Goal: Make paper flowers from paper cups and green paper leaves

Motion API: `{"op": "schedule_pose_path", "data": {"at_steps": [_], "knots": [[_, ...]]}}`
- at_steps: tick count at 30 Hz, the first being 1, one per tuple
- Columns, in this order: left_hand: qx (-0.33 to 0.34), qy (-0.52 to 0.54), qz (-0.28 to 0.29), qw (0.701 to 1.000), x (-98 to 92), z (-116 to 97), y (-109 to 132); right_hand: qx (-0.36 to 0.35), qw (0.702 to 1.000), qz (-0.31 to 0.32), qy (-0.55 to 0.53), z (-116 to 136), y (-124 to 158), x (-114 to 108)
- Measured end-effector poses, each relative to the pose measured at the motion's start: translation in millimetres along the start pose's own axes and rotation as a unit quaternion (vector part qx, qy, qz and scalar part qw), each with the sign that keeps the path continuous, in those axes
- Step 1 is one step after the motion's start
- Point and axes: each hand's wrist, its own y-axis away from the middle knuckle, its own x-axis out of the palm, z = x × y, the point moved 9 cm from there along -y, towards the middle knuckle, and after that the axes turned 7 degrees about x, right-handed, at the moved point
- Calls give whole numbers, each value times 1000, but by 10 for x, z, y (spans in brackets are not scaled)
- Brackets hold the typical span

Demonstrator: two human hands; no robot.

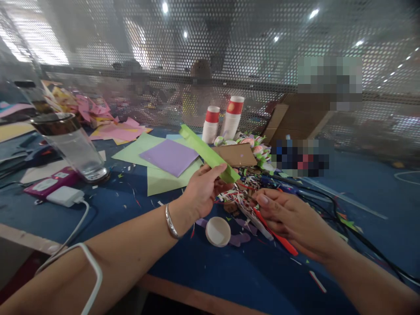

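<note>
My left hand [210, 188], with a silver bangle at the wrist, grips a folded strip of bright green paper [210, 154] between thumb and fingers. The strip slants up and away to the left. My right hand [282, 214] is closed just right of the strip's near end, its fingertips on something thin and dark that I cannot make out. Under that hand lies a long red-orange object [282, 239], partly covered by the fingers. Below and between the hands stands a small white paper cup [218, 231]. Paper shreds [249, 186] are heaped behind it.
Purple paper [169, 157] rests on pale green sheets [157, 181]. Two cup stacks [210, 124] stand behind, near cardboard [234, 155]. At left are a glass bottle [77, 148] and a purple power strip [52, 181] with a white cable. Black cables [334, 205] run at right. A perforated screen backs the table.
</note>
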Motion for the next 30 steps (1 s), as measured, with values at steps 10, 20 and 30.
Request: {"op": "schedule_pose_path", "data": {"at_steps": [10,20,30], "knots": [[1,27,2,1000,38,-30,67,-9,1000,-7,-18,-18,7,-1],[4,49,8,999,57,-45,69,20,997,-9,-78,-77,-7,-55],[17,56,24,998,106,-45,125,24,995,-5,-100,-91,-22,-46]]}}
